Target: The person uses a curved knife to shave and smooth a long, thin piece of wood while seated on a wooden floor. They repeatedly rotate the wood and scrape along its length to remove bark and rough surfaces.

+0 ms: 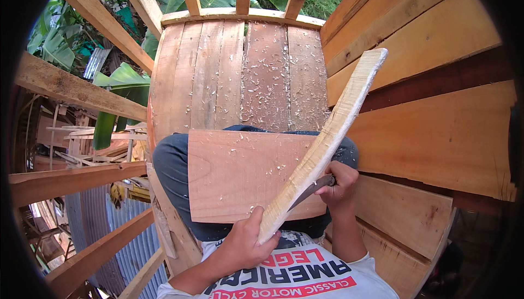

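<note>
My left hand (250,240) is closed around the near end of a long pale piece of wood (332,135). The piece slants up and away to the right, its far end raised near the wall boards. In my right hand (339,183) is a dark-bladed knife (311,191), gripped by its handle, most of which my fingers hide. Its blade lies against the right edge of the wood, not far from my left hand. Under the wood, a flat reddish board (240,171) rests across my crossed legs, with a few shavings on it.
Wood shavings (267,86) lie scattered over the plank floor (204,75). Wooden rails (82,100) stand along the left and far sides, with banana leaves (123,83) and corrugated metal sheets (136,244) beyond. A plank wall (426,135) rises close on my right.
</note>
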The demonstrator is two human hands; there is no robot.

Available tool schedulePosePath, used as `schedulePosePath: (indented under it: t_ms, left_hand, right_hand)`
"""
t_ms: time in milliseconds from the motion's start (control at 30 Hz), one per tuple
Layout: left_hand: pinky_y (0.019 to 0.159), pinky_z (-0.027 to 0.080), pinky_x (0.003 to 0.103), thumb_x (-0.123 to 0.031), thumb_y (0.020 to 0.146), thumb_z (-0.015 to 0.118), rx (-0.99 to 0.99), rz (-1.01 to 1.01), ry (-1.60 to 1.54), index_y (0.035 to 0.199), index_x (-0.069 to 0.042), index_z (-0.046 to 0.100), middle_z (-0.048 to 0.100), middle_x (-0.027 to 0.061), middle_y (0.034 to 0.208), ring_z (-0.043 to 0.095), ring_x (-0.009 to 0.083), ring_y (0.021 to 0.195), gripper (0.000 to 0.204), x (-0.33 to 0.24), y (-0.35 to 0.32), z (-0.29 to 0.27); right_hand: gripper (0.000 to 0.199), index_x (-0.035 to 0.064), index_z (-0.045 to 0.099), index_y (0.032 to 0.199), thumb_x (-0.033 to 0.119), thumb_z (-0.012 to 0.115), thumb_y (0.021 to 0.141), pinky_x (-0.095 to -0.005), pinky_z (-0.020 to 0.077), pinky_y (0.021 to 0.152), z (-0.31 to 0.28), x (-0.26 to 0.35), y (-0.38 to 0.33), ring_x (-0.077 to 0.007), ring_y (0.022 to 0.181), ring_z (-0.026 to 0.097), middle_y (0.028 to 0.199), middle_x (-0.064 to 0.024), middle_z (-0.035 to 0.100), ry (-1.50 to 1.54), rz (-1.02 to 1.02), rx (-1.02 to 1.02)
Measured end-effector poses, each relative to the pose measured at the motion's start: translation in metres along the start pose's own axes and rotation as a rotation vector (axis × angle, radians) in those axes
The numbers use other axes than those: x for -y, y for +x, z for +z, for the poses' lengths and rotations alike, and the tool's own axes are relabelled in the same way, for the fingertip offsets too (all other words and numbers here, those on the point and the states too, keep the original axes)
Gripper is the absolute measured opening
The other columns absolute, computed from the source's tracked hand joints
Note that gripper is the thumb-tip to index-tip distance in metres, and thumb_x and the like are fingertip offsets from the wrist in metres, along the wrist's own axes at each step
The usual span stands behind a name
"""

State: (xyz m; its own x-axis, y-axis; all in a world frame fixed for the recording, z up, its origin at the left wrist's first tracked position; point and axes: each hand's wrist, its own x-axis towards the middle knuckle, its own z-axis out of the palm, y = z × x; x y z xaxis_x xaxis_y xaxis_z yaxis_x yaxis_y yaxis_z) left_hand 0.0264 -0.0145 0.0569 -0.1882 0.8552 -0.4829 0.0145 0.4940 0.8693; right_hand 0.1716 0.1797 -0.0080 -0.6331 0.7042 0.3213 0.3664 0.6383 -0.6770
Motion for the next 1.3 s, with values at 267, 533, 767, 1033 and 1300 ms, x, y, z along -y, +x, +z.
schedulePosePath:
  t_ms: [267,533,767,1033,1300]
  left_hand:
    - [0.059,0.047,0.04,-0.012,0.08,0.064,-0.124,-0.059,0.082,0.096,0.004,0.046,0.058,0.0232,0.068,0.064,0.0365,0.066,0.029,0.007,-0.004,-0.007]
    - [0.059,0.047,0.039,-0.013,0.08,0.065,-0.176,0.002,0.164,0.096,0.003,0.047,0.058,0.0232,0.069,0.063,0.0361,0.066,0.029,-0.005,0.008,-0.009]
    - [0.061,0.049,0.044,-0.017,0.079,0.067,-0.186,-0.022,0.14,0.098,0.004,0.046,0.06,0.0294,0.073,0.064,0.0449,0.073,0.035,0.005,0.005,-0.013]
    - [0.063,0.05,0.043,-0.017,0.08,0.066,-0.193,-0.046,0.132,0.1,0.004,0.045,0.061,0.0301,0.075,0.064,0.045,0.073,0.036,0.008,0.011,-0.018]
    - [0.062,0.048,0.042,-0.017,0.081,0.066,-0.061,-0.026,-0.008,0.1,0.004,0.044,0.06,0.0281,0.073,0.064,0.0433,0.071,0.036,0.01,0.013,-0.017]
  right_hand:
    - [0.045,0.0042,0.055,0.063,0.044,0.07,0.077,-0.0381,0.0439,0.045,0.02,0.012,-0.024,-0.0346,0.052,0.059,0.054,-0.016,0.052,0.096,0.046,0.193]
    - [0.05,0.0055,0.058,0.07,0.054,0.067,0.078,-0.0386,0.0436,0.045,0.015,0.035,-0.018,-0.0334,0.053,0.06,0.053,-0.014,0.053,0.083,-0.084,0.262]
    - [0.046,0.0056,0.058,0.072,0.049,0.063,0.084,-0.0391,0.0442,0.048,0.023,0.024,-0.016,-0.0335,0.054,0.06,0.056,-0.0144,0.054,0.102,0.035,0.233]
    - [0.043,0.0045,0.057,0.072,0.045,0.064,0.084,-0.0391,0.0433,0.048,0.035,0.028,-0.01,-0.0329,0.054,0.059,0.057,-0.0137,0.052,0.235,0.158,0.271]
    - [0.052,0.005,0.054,0.067,0.054,0.062,0.083,-0.0391,0.0417,0.045,0.031,0.029,-0.008,-0.0328,0.051,0.057,0.053,-0.0116,0.048,0.088,-0.005,0.214]
